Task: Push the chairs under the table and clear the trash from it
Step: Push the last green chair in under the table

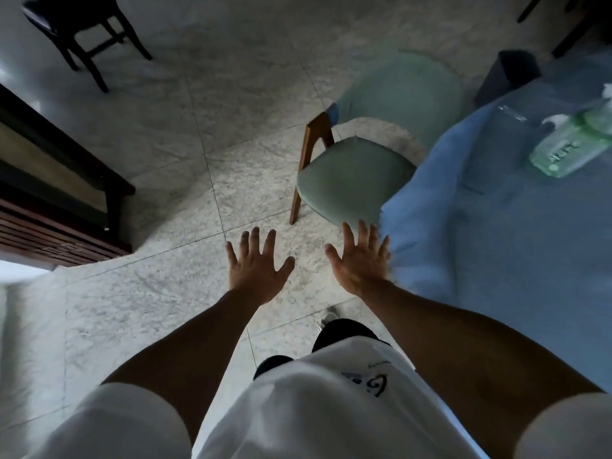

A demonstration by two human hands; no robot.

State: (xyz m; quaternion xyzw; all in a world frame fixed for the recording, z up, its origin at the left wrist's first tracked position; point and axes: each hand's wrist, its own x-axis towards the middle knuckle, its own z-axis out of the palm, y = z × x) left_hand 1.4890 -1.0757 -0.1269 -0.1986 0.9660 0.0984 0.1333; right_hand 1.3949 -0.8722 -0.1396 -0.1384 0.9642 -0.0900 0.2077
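A green padded chair (351, 180) with brown wooden legs stands at the table's left side, its seat partly under the blue tablecloth (490, 246). On the cloth lies a green plastic bottle (573, 144) on its side, with a small clear wrapper (511, 112) beside it. My left hand (256, 265) and my right hand (359, 256) are stretched forward over the floor, fingers spread, holding nothing. They sit just short of the chair's seat; the right hand is next to the cloth's edge.
A dark bin (510, 74) stands on the floor past the table. A black chair (82, 28) is at the far left. A dark wooden cabinet (56, 193) runs along the left. Marble floor tiles (165, 293) lie between cabinet and table.
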